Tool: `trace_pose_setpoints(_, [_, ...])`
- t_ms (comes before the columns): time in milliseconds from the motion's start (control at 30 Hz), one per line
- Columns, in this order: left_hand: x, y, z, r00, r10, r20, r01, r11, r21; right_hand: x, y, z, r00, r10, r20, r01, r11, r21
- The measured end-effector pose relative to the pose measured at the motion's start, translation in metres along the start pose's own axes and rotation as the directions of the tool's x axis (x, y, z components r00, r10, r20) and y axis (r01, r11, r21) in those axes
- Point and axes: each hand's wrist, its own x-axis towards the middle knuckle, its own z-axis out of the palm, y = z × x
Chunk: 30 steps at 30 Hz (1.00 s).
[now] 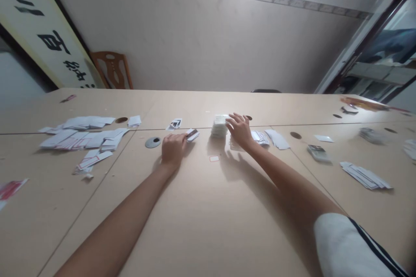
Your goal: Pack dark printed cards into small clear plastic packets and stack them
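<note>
My left hand point(173, 149) is closed at the near left end of a small stack of cards point(193, 135), pinching it against the table. To the right rises a tall stack of clear plastic sleeves point(219, 126). My right hand point(240, 130) has its fingers spread beside the right edge of that stack, with nothing visible between them. A small white label with a red border point(214, 159) lies nearer to me. Printed cards point(259, 137) are partly behind my right wrist, with white slips point(277, 139) beside them.
Piles of white paper strips point(84, 138) spread over the left of the table point(201, 225). More strips point(365, 175) and a clear-wrapped stack point(319, 154) lie at right. A chair point(113, 69) stands behind the table.
</note>
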Motion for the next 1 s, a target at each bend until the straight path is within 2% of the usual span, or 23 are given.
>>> trace_pose_setpoints(67, [0.002,0.002,0.001,0.994,-0.087,-0.062,0.077,0.986,-0.15,0.004,0.002,-0.003,0.999,-0.042,-0.023,0.042,0.999,0.0])
trace_pose_setpoints(133, [0.004,0.005,0.002,0.981,-0.179,-0.071,0.147,0.935,-0.324,0.006,0.001,-0.008,0.994,-0.076,-0.075,0.077,0.997,0.016])
trace_pose_setpoints(267, [0.005,0.017,0.003,0.95,-0.313,0.023,0.263,0.752,-0.604,-0.004,-0.014,-0.026,0.957,-0.059,-0.283,0.095,0.989,0.115])
trace_pose_setpoints(333, [0.002,0.026,0.003,0.932,-0.346,0.105,0.321,0.656,-0.683,-0.018,-0.029,-0.036,0.949,-0.062,-0.309,0.124,0.975,0.187])
trace_pose_setpoints(433, [-0.005,0.04,0.005,0.907,-0.368,0.204,0.387,0.54,-0.747,-0.048,-0.053,-0.05,0.976,-0.123,-0.179,0.167,0.951,0.26])
trace_pose_setpoints(533, [-0.013,0.051,0.009,0.89,-0.387,0.239,0.415,0.476,-0.775,-0.077,-0.069,-0.056,0.974,-0.217,-0.073,0.228,0.936,0.266])
trace_pose_setpoints(667, [-0.026,0.064,0.014,0.873,-0.399,0.281,0.449,0.434,-0.781,-0.1,-0.073,-0.053,0.937,-0.348,0.017,0.329,0.901,0.283])
trace_pose_setpoints(767, [-0.035,0.074,0.016,0.867,-0.359,0.345,0.485,0.447,-0.752,-0.103,-0.069,-0.052,0.93,-0.364,0.051,0.325,0.879,0.349])
trace_pose_setpoints(833, [-0.04,0.079,0.017,0.887,-0.306,0.346,0.46,0.504,-0.731,-0.102,-0.066,-0.055,0.953,-0.302,0.022,0.263,0.863,0.43])
trace_pose_setpoints(900, [-0.045,0.083,0.018,0.912,-0.246,0.327,0.409,0.558,-0.722,-0.099,-0.065,-0.059,0.994,-0.112,-0.015,0.102,0.833,0.544])
trace_pose_setpoints(933, [-0.047,0.084,0.019,0.922,-0.215,0.323,0.387,0.577,-0.719,-0.098,-0.065,-0.061,1.0,0.018,-0.008,-0.009,0.795,0.607])
trace_pose_setpoints(1000, [-0.05,0.084,0.02,0.929,-0.157,0.336,0.359,0.608,-0.708,-0.095,-0.064,-0.061,0.966,0.244,0.084,-0.225,0.636,0.738])
